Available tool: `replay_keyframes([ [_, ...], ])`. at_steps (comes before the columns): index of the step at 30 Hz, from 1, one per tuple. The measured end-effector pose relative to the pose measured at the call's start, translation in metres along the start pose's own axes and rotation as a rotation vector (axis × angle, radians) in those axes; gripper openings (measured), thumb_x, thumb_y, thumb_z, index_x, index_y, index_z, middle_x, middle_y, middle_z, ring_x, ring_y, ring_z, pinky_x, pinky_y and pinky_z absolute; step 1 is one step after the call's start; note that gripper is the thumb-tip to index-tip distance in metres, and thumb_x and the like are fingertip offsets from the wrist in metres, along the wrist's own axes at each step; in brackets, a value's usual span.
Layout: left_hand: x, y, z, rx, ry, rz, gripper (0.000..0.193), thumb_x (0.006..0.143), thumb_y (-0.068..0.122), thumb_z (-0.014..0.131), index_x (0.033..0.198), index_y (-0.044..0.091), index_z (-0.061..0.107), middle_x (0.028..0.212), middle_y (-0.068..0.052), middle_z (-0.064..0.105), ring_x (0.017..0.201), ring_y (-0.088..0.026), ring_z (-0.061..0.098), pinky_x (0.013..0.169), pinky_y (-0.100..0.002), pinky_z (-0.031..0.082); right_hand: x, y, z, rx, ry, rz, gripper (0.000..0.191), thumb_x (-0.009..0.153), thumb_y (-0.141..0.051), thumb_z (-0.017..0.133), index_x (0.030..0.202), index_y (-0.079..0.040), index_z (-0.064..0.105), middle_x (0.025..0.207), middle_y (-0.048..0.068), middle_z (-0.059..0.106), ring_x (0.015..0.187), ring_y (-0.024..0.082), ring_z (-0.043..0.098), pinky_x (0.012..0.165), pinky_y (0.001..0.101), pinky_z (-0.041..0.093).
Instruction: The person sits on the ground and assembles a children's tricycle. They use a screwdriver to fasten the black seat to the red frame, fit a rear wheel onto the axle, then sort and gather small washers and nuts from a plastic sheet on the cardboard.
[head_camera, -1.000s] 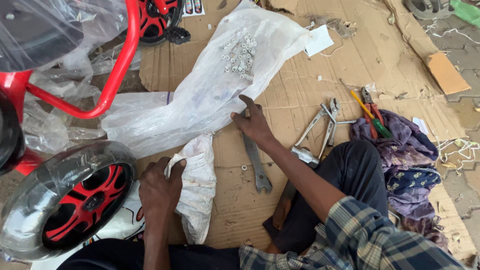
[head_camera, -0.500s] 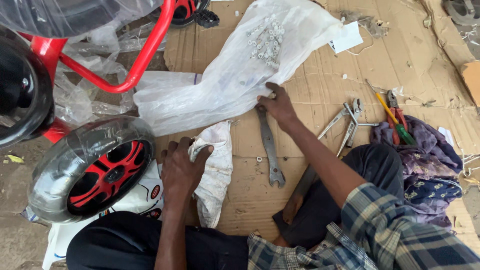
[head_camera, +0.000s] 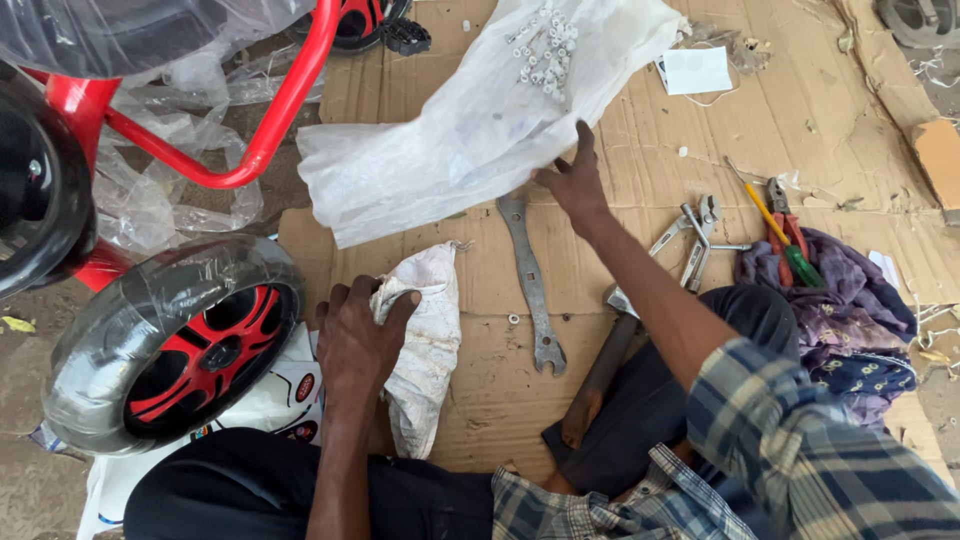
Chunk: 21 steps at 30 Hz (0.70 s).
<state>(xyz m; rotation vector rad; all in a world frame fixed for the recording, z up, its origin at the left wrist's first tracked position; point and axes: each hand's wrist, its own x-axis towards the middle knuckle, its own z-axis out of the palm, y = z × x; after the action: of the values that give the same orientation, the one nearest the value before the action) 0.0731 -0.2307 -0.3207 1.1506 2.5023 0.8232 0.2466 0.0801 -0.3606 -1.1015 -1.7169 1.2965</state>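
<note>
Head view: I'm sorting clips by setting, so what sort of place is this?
Probably an informal ground-level assembly or repair spot: flattened cardboard as work surface, a wrench and pliers lying loose, a plastic-wrapped wheel.

red-spoked wheel (head_camera: 190, 355), pliers (head_camera: 700, 235), screwdrivers (head_camera: 785, 235), purple cloth (head_camera: 850, 320)
</note>
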Motion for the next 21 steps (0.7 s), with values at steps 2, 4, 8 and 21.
replay_keyframes([
  [2, 0.000, 0.000, 0.000, -0.009, 0.007, 0.008, 0.054, 0.083, 0.047, 0.077, 0.111, 0.001, 0.070, 0.109, -0.025, 0.067, 0.102, -0.048, 0.062, 0.092, -0.057, 0.047, -0.021, 0.006, -0.007, -0.360, 0.118, -0.066, 0.095, 0.084, -0.011, 0.081, 0.156, 0.000, 0.021, 0.148, 0.027, 0.033, 0.126, 0.037, 0.056, 0.105, 0.0420, 0.053],
  [4, -0.001, -0.001, 0.000, -0.030, 0.041, 0.061, 0.052, 0.084, 0.046, 0.077, 0.109, 0.001, 0.070, 0.107, -0.025, 0.067, 0.101, -0.048, 0.063, 0.099, -0.057, 0.045, -0.049, 0.015, -0.016, -0.459, 0.092, -0.181, 0.086, 0.085, -0.014, 0.080, 0.153, 0.001, 0.028, 0.147, 0.030, 0.037, 0.125, 0.042, 0.055, 0.103, 0.0436, 0.054],
  [8, -0.002, -0.002, 0.002, -0.013, 0.039, 0.060, 0.053, 0.085, 0.045, 0.078, 0.110, 0.000, 0.069, 0.107, -0.026, 0.067, 0.100, -0.048, 0.064, 0.099, -0.057, 0.045, -0.135, 0.019, -0.045, -0.851, 0.002, -0.224, 0.076, 0.083, -0.020, 0.081, 0.147, -0.001, 0.043, 0.134, 0.031, 0.047, 0.122, 0.052, 0.049, 0.104, 0.0570, 0.043],
  [21, -0.005, -0.005, 0.007, -0.020, 0.098, 0.088, 0.052, 0.084, 0.043, 0.080, 0.108, -0.001, 0.069, 0.106, -0.026, 0.067, 0.100, -0.048, 0.063, 0.097, -0.057, 0.045, -0.225, 0.000, -0.048, -1.176, -0.014, -0.023, 0.093, 0.060, -0.039, 0.090, 0.141, -0.011, 0.056, 0.149, 0.027, 0.036, 0.138, 0.050, 0.032, 0.095, 0.0703, 0.031],
])
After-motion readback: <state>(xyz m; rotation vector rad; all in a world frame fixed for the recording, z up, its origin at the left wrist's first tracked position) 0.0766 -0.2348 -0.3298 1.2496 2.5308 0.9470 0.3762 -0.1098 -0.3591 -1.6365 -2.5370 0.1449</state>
